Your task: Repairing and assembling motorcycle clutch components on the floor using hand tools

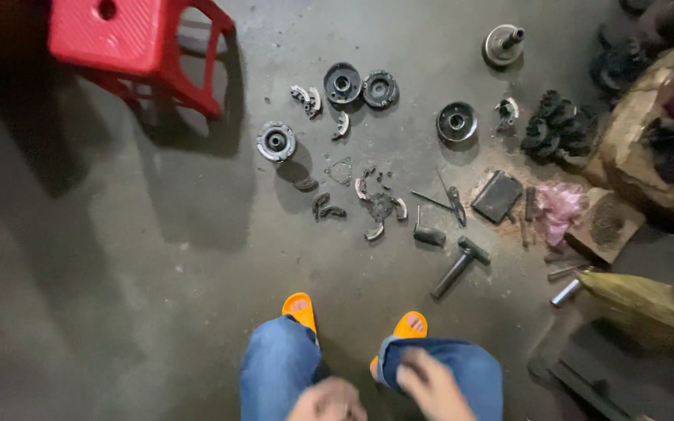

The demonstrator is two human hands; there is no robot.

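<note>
Both hands hang empty above the jeans-clad knees, left hand (328,400) loosely curled, right hand (433,387) fingers spread.

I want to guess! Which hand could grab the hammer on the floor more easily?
Probably the right hand: the hammer lies ahead on its side, while the left hand sits farther over. Both are empty.

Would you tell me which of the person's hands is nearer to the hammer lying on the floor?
Right. The right hand sits just below the hammer, nearly in line with it; the left hand is lower and farther to its left.
</note>
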